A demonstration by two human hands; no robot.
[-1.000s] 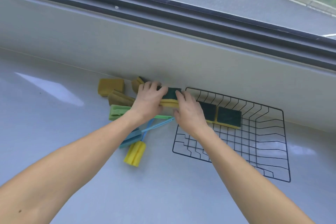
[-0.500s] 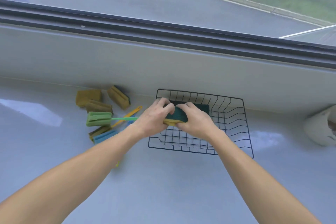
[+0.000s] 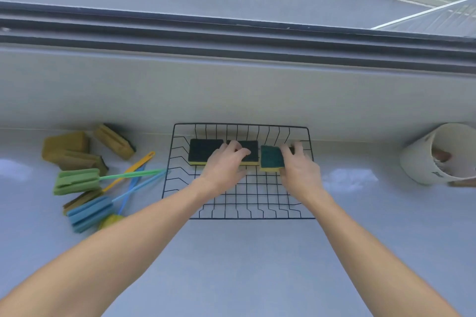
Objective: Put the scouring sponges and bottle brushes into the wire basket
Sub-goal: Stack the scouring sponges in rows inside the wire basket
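The right hand grips a green-topped sponge at the wire basket's far right; the left hand rests with loosely curled fingers on the middle sponge. Bottle brushes and more sponges lie left of the basket.

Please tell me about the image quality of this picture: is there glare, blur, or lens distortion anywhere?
Head view: daylight makes pale glare patches on the counter; the window track bows, showing wide-angle distortion; the blue bottle brush at the left looks smeared by blur, while the wire basket and the sponge under the right hand stay fairly sharp; shadows are soft.
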